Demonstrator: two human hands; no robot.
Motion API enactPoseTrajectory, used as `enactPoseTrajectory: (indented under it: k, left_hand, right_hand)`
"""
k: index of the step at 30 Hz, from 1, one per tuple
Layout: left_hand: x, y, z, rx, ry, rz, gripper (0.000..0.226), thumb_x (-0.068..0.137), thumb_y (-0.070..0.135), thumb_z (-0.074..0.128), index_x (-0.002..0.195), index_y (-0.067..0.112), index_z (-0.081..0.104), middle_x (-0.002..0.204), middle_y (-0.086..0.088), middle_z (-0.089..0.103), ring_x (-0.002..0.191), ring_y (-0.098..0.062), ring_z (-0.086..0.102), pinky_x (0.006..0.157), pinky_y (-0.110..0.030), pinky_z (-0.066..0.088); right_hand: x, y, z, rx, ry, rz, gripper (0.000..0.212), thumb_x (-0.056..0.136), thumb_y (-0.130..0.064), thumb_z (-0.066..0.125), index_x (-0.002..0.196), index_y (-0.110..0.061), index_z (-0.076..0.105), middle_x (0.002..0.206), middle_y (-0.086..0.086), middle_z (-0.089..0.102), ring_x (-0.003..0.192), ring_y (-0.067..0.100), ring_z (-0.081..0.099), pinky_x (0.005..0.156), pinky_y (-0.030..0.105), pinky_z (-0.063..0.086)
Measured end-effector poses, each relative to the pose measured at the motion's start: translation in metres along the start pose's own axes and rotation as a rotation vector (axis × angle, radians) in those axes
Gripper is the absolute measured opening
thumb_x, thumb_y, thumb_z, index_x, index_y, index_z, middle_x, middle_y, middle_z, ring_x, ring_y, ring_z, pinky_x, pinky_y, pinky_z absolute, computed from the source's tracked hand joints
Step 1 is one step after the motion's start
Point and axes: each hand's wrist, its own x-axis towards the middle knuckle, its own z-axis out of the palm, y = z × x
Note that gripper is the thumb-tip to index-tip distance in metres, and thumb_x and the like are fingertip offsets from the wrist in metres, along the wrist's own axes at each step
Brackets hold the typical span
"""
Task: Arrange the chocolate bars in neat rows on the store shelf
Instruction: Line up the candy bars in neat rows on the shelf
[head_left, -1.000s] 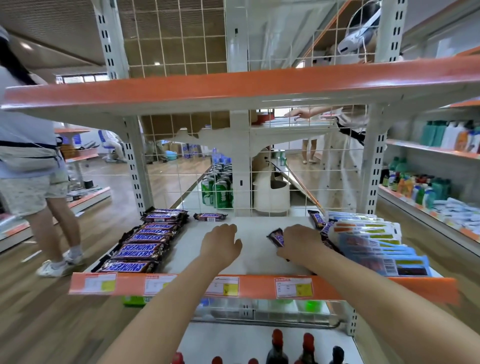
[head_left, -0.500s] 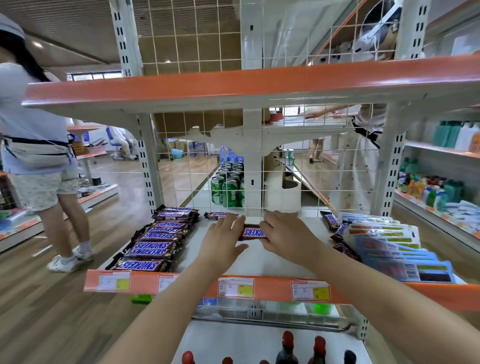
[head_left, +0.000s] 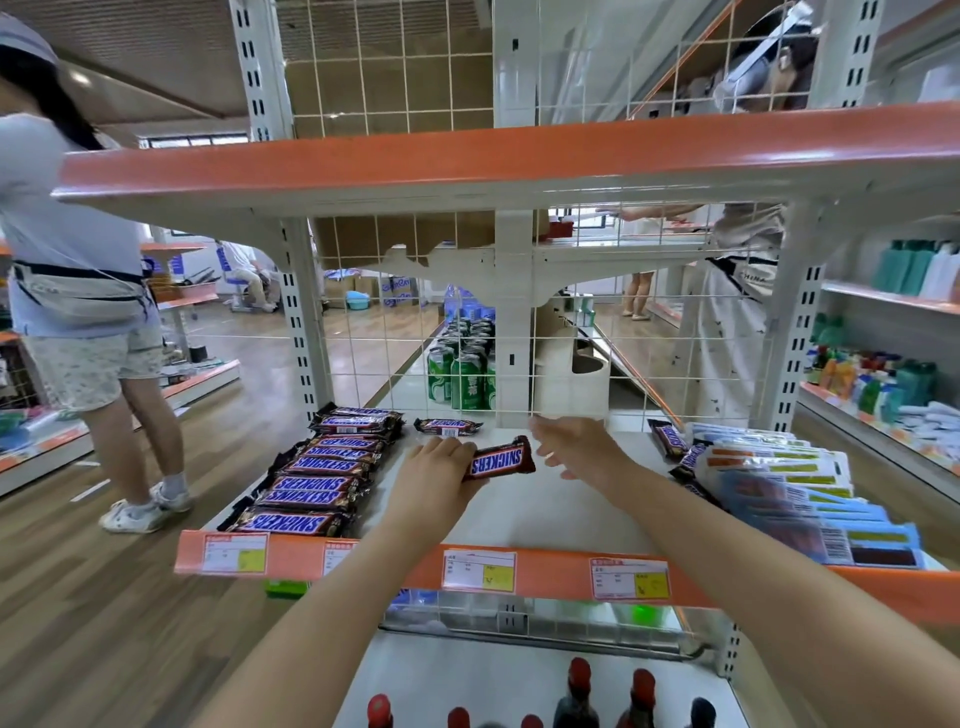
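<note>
My left hand (head_left: 434, 475) grips one end of a brown Snickers bar (head_left: 501, 457) just above the white shelf (head_left: 545, 509). My right hand (head_left: 576, 447) hovers to the bar's right with fingers spread, holding nothing. A neat row of several Snickers bars (head_left: 317, 480) runs front to back along the shelf's left side. One single bar (head_left: 447, 427) lies at the back by the wire grid. More loose bars (head_left: 675, 447) lie at the right, partly under blue packets.
Blue and white packets (head_left: 800, 499) fill the shelf's right side. An orange price rail (head_left: 467, 569) fronts the shelf, and an orange-edged shelf (head_left: 467, 156) hangs above. A person (head_left: 78, 291) stands at the left in the aisle. Red-capped bottles (head_left: 579, 691) stand below.
The bar passed from my right hand to my left. My right hand let go and drew away to the right; the view shifted slightly.
</note>
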Motion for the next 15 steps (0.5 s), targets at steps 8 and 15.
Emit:
enactPoseTrajectory:
  k: [8,15]
  left_hand:
    - [-0.001,0.008,0.006,0.007,-0.106,-0.027,0.043,0.093,0.045,0.048,0.126,0.018,0.048,0.116,0.001,0.056,0.108,-0.02,0.049,0.086,-0.029,0.037]
    - [0.004,0.021,0.005,-0.598,-0.084,-0.48,0.065,0.084,0.05,0.059,0.136,0.015,0.042,0.112,0.0,0.06,0.095,-0.014,0.057,0.079,-0.025,0.042]
  right_hand:
    - [-0.002,0.01,0.008,0.016,-0.081,0.027,0.021,0.095,-0.032,0.053,0.094,-0.014,0.062,0.086,0.001,0.065,0.071,0.005,0.06,0.064,0.017,0.047]
    - [0.0,0.015,0.002,0.241,0.099,0.07,0.017,0.094,-0.025,0.055,0.102,-0.014,0.064,0.088,0.004,0.064,0.065,0.006,0.057,0.062,0.017,0.046]
